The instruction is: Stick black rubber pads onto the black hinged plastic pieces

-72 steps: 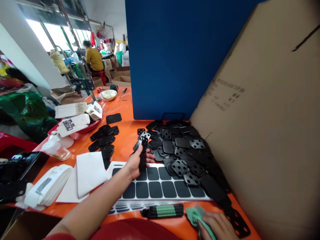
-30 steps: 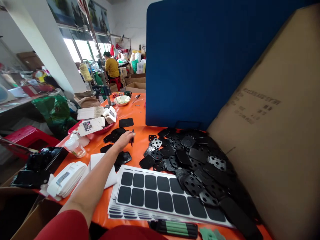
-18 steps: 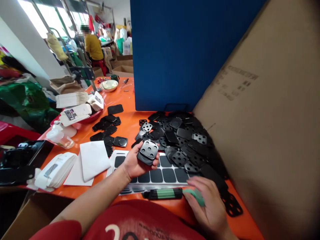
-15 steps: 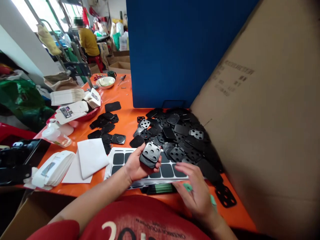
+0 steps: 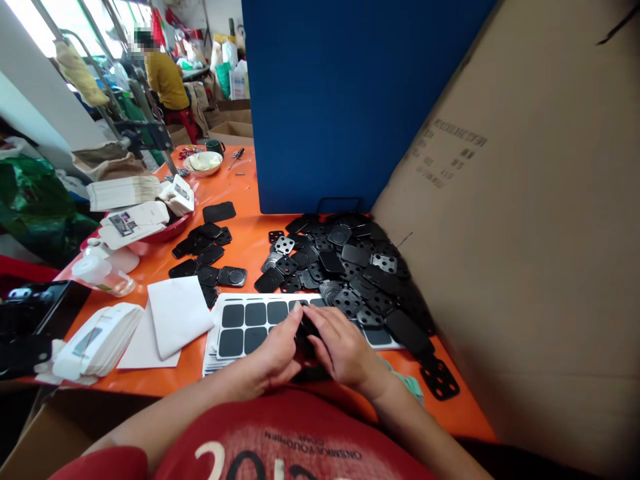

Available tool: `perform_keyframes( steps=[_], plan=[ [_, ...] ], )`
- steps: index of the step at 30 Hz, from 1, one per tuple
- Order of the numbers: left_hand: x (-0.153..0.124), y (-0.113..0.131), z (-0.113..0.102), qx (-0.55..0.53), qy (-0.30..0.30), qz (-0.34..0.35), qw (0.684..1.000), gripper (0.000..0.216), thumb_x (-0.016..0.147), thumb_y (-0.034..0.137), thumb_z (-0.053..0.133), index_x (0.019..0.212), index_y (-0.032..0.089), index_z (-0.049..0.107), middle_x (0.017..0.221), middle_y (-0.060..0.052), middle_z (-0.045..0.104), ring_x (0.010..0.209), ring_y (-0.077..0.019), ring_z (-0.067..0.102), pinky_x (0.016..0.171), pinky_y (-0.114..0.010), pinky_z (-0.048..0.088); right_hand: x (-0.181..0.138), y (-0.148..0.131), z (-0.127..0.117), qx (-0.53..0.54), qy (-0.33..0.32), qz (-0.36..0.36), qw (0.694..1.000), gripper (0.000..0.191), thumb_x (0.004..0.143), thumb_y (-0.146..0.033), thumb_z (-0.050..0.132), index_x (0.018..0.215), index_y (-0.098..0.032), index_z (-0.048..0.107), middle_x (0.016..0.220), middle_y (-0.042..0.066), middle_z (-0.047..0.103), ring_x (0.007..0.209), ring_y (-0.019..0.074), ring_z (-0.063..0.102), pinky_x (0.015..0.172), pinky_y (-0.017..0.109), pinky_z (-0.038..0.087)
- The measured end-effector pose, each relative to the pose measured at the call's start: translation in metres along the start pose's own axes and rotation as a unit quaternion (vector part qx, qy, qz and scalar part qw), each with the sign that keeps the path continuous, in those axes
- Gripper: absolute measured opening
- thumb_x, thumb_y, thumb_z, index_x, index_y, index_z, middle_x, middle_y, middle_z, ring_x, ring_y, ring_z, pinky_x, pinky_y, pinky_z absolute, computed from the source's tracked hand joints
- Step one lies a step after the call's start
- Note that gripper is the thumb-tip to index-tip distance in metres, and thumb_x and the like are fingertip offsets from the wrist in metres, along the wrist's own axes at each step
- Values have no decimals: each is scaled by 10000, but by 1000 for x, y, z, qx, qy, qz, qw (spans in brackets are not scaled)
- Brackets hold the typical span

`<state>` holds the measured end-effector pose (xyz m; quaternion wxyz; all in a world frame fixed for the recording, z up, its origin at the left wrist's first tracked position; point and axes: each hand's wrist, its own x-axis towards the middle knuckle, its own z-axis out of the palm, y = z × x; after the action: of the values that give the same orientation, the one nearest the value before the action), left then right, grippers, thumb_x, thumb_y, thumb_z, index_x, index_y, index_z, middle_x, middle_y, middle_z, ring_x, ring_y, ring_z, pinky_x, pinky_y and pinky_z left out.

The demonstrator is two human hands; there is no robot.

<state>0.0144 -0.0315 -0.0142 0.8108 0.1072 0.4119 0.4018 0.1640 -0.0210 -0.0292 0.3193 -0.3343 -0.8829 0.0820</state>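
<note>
Between my two hands is a small black hinged plate [image 5: 305,328], mostly covered by my fingers. My left hand [image 5: 280,347] grips it from the left, thumb on top. From the right, my right hand [image 5: 343,343] closes over it with bent fingers. Under and behind the hands lies a stack of white sheets [image 5: 213,347] bearing rows of dark rounded-square stickers [image 5: 233,342]. Just beyond, a heap of black plates [image 5: 350,267], some with round holes, spreads toward the cardboard. One holed plate [image 5: 440,379] lies near the right table edge.
A blue panel [image 5: 345,100] and a large cardboard sheet [image 5: 540,200] wall off the back and right. On the left are folded white boxes [image 5: 95,340], a clear bottle [image 5: 105,277] and a red basin [image 5: 175,230]. A person in yellow [image 5: 167,80] sits far off.
My right hand has moved left and closed onto the plate held in my left hand. The plate, its holed silver-lit face visible before, is now mostly hidden. The view has shifted slightly.
</note>
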Motion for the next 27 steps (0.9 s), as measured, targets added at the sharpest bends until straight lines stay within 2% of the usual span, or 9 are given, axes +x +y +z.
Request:
perform_keyframes(
  steps=[3, 5, 8, 10, 13, 16, 18, 23, 27],
  plan=[
    [-3, 0, -4, 17, -18, -27, 999, 469, 823, 632, 567, 922, 176, 523, 644, 10, 538, 504, -120, 503, 451, -229, 371, 0, 3, -1, 50, 22, 24, 998, 386, 951, -205, 406, 1309, -122, 526, 1114, 160, 672, 996, 261, 623, 880, 438, 543],
    [-10, 6, -12, 52, -77, -54, 994, 456, 801, 607, 600, 948, 186, 505, 678, -15, 580, 532, -132, 540, 456, -217, 360, 2, 6, -6, 115, 48, 106, 987, 321, 976, -252, 369, 1165, -152, 608, 943, 114, 701, 825, 218, 654, 759, 358, 563],
    [-23, 24, -28, 146, -215, -85, 962, 423, 769, 519, 648, 1006, 204, 494, 792, -60, 641, 603, -156, 604, 497, -215, 363, 4, 7, -14, 243, 70, 272, 929, 351, 996, -382, 369, 861, -195, 633, 683, 29, 641, 589, 159, 598, 569, 269, 518],
    [-27, 40, -38, 290, -249, -69, 922, 402, 764, 494, 636, 1014, 204, 517, 834, -78, 654, 667, -193, 637, 574, -269, 434, 4, 3, -13, 319, 59, 332, 886, 383, 985, -447, 390, 785, -200, 603, 638, 9, 616, 537, 145, 570, 516, 253, 497],
    [-24, 53, -43, 515, -144, 39, 844, 388, 772, 392, 623, 1099, 198, 546, 1059, -139, 640, 998, -299, 620, 862, -438, 466, 0, -8, 1, 326, 58, 361, 872, 365, 975, -468, 398, 876, -194, 618, 671, 15, 637, 554, 151, 585, 516, 249, 506],
    [-19, 42, -34, 676, 18, 205, 707, 468, 805, 280, 548, 1258, 181, 489, 1295, -172, 523, 1264, -344, 437, 1067, -525, 306, -1, -19, 19, 269, 75, 343, 897, 354, 979, -437, 394, 976, -185, 643, 747, 42, 684, 643, 168, 627, 595, 255, 523],
    [-18, 28, -27, 742, 47, 237, 625, 550, 810, 304, 537, 1327, 150, 429, 1305, -193, 508, 1239, -346, 457, 1055, -516, 337, -1, -25, 27, 268, 65, 327, 904, 349, 988, -410, 387, 1016, -186, 653, 838, 60, 715, 731, 179, 660, 668, 263, 532],
    [-15, 14, -30, 768, 57, 168, 615, 540, 743, 304, 577, 1245, 136, 469, 1147, -182, 587, 1033, -331, 583, 893, -445, 455, -19, -26, 23, 270, -17, 275, 922, 332, 1006, -352, 375, 1190, -194, 602, 1011, 86, 716, 873, 189, 678, 770, 288, 548],
    [-17, 30, -40, 820, 116, 240, 507, 656, 717, 285, 590, 1332, 137, 419, 1152, -167, 579, 1080, -354, 540, 939, -492, 399, -52, -15, 19, 118, -137, 118, 976, 340, 946, -316, 531, 1265, -202, 548, 1057, 103, 678, 939, 240, 624, 829, 385, 527]
  ],
)
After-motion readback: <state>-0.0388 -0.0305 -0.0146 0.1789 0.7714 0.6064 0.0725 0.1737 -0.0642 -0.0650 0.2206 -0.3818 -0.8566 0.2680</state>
